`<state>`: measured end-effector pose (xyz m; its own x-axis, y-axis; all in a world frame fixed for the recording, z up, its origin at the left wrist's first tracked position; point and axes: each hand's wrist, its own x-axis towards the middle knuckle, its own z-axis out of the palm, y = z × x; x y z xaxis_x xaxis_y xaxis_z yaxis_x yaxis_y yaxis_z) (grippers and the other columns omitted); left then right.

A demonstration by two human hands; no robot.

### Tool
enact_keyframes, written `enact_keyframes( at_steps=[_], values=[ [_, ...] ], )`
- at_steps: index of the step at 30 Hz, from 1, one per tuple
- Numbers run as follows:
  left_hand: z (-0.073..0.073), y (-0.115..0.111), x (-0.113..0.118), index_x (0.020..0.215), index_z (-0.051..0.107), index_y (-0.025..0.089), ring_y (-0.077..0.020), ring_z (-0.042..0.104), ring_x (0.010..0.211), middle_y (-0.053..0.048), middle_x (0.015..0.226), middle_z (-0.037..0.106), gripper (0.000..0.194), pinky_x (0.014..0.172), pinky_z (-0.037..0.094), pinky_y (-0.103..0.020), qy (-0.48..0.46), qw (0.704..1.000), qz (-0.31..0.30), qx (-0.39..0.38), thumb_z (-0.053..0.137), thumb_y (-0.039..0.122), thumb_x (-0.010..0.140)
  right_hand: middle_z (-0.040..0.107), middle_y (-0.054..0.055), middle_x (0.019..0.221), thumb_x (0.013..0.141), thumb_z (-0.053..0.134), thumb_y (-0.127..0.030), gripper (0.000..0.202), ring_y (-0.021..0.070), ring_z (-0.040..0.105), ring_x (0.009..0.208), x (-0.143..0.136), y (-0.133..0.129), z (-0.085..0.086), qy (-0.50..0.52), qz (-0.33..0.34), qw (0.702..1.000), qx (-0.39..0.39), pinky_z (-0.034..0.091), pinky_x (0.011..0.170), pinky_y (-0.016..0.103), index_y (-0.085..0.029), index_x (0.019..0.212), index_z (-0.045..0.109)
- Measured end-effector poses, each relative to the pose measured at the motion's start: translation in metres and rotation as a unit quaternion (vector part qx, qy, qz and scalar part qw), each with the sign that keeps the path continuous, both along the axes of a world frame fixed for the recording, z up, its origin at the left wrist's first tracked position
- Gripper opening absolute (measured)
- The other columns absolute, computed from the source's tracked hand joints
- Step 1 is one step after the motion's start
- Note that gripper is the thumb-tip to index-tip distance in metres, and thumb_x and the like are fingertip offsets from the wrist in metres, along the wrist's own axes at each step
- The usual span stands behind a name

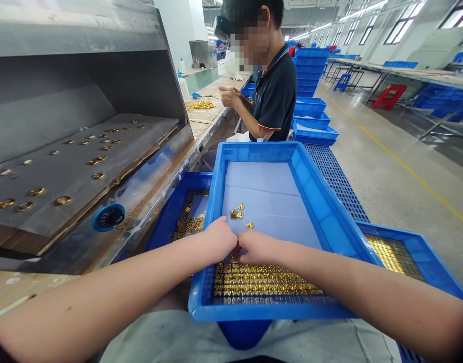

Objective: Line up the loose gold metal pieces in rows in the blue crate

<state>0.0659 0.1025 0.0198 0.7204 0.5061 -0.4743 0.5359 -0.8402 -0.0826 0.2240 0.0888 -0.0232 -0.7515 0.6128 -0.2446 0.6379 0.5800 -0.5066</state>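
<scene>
Both hands are held over the blue tray [327, 219], with the left hand [221, 240] and right hand [257, 247] brought together at the bent fingertips. Whether a piece is pinched there cannot be told. Loose gold pieces [239, 215] are seen just beyond the hands on a pale sheet [263, 184]; gold pieces in close rows [265, 280] are laid out on the near side, below the hands.

Step in hand, as judged: single pieces are being handled at the edge of the rows. For the next move, a light fingertip grip and careful alignment would be called for, so that neighbouring pieces are not nudged.

Obscured: the contact point is covered by the fingers, and part of the rows by the right forearm. Contents of the lower tray [161, 227], left of the left hand, are partly hidden. The exact shape of the pieces is too small to be made out.
</scene>
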Motion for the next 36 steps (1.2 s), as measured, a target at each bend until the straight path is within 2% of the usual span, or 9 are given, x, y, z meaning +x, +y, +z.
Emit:
enact_keyframes(
  at_steps=[4, 9, 13, 17, 23, 27, 30, 32, 36],
  values=[
    [0.001, -0.001, 0.001, 0.073, 0.074, 0.017, -0.0273, 0.066, 0.080, -0.010, 0.075, 0.073, 0.010, 0.088, 0.038, -0.042, -0.004, 1.000, 0.002, -0.006, 0.080, 0.009, 0.072, 0.074, 0.007, 0.093, 0.079, 0.071, -0.022, 0.011, 0.0193, 0.064, 0.083, 0.006, 0.006, 0.006, 0.026, -0.008, 1.000, 0.003, 0.044, 0.073, 0.028, -0.016, 0.087, 0.077],
    [0.000, -0.001, 0.002, 0.074, 0.074, 0.016, -0.0259, 0.067, 0.076, -0.012, 0.077, 0.074, 0.014, 0.086, 0.040, -0.042, -0.017, 1.000, 0.001, 0.002, 0.076, 0.003, 0.070, 0.070, 0.004, 0.093, 0.088, 0.066, -0.019, 0.013, 0.0154, 0.062, 0.085, 0.022, 0.040, 0.006, 0.064, -0.128, 0.987, 0.073, 0.043, 0.076, 0.025, -0.019, 0.098, 0.075],
    [-0.001, -0.001, 0.007, 0.072, 0.074, 0.015, -0.0280, 0.067, 0.073, -0.014, 0.074, 0.073, 0.010, 0.081, 0.041, -0.043, -0.033, 0.999, 0.001, 0.010, 0.076, 0.005, 0.070, 0.066, 0.008, 0.106, 0.092, 0.067, -0.024, 0.018, 0.0186, 0.061, 0.095, 0.024, 0.067, 0.000, 0.040, -0.171, 0.976, 0.129, 0.043, 0.084, 0.029, -0.017, 0.106, 0.074],
    [0.000, -0.004, 0.012, 0.070, 0.074, 0.016, -0.0300, 0.068, 0.075, -0.012, 0.070, 0.072, 0.008, 0.080, 0.043, -0.043, -0.040, 0.999, 0.001, 0.006, 0.078, 0.009, 0.070, 0.063, 0.010, 0.109, 0.093, 0.068, -0.026, 0.018, 0.0229, 0.059, 0.102, 0.011, 0.075, -0.008, 0.014, -0.157, 0.974, 0.162, 0.042, 0.089, 0.033, -0.016, 0.106, 0.075],
    [0.003, -0.006, 0.009, 0.074, 0.076, 0.017, -0.0324, 0.070, 0.084, -0.012, 0.074, 0.073, 0.008, 0.085, 0.045, -0.045, -0.047, 0.999, 0.016, -0.011, 0.083, 0.017, 0.070, 0.063, 0.010, 0.107, 0.094, 0.066, -0.027, 0.016, 0.0252, 0.057, 0.104, -0.002, 0.070, -0.009, 0.000, -0.104, 0.975, 0.197, 0.042, 0.089, 0.036, -0.016, 0.102, 0.075],
    [0.003, -0.004, 0.007, 0.089, 0.079, 0.021, -0.0338, 0.070, 0.091, -0.011, 0.085, 0.076, 0.021, 0.084, 0.047, -0.044, -0.071, 0.996, 0.038, -0.041, 0.086, 0.027, 0.070, 0.062, 0.009, 0.112, 0.096, 0.063, -0.027, 0.016, 0.0230, 0.055, 0.104, 0.004, 0.064, -0.006, 0.004, -0.075, 0.973, 0.221, 0.042, 0.089, 0.035, -0.018, 0.106, 0.072],
    [0.003, -0.003, 0.009, 0.098, 0.077, 0.024, -0.0320, 0.071, 0.091, -0.009, 0.091, 0.077, 0.026, 0.078, 0.050, -0.039, -0.091, 0.992, 0.057, -0.068, 0.082, 0.030, 0.073, 0.062, 0.010, 0.107, 0.097, 0.060, -0.027, 0.016, 0.0226, 0.056, 0.100, 0.014, 0.062, -0.005, -0.010, -0.038, 0.968, 0.249, 0.043, 0.088, 0.035, -0.017, 0.103, 0.071],
    [0.003, -0.005, 0.013, 0.097, 0.077, 0.024, -0.0306, 0.072, 0.087, -0.009, 0.090, 0.077, 0.022, 0.073, 0.051, -0.036, -0.103, 0.989, 0.068, -0.083, 0.077, 0.030, 0.076, 0.063, 0.010, 0.107, 0.098, 0.060, -0.025, 0.016, 0.0230, 0.057, 0.100, 0.022, 0.062, -0.005, -0.018, -0.031, 0.963, 0.268, 0.045, 0.087, 0.035, -0.015, 0.103, 0.071],
    [-0.006, -0.015, 0.014, 0.084, 0.078, 0.023, -0.0290, 0.072, 0.075, -0.008, 0.080, 0.076, 0.013, 0.063, 0.051, -0.033, -0.131, 0.985, 0.052, -0.103, 0.066, 0.023, 0.079, 0.065, 0.010, 0.107, 0.098, 0.059, -0.024, 0.015, 0.0226, 0.060, 0.101, 0.032, 0.061, -0.002, -0.009, -0.078, 0.958, 0.277, 0.049, 0.087, 0.033, -0.015, 0.101, 0.071]
  ],
)
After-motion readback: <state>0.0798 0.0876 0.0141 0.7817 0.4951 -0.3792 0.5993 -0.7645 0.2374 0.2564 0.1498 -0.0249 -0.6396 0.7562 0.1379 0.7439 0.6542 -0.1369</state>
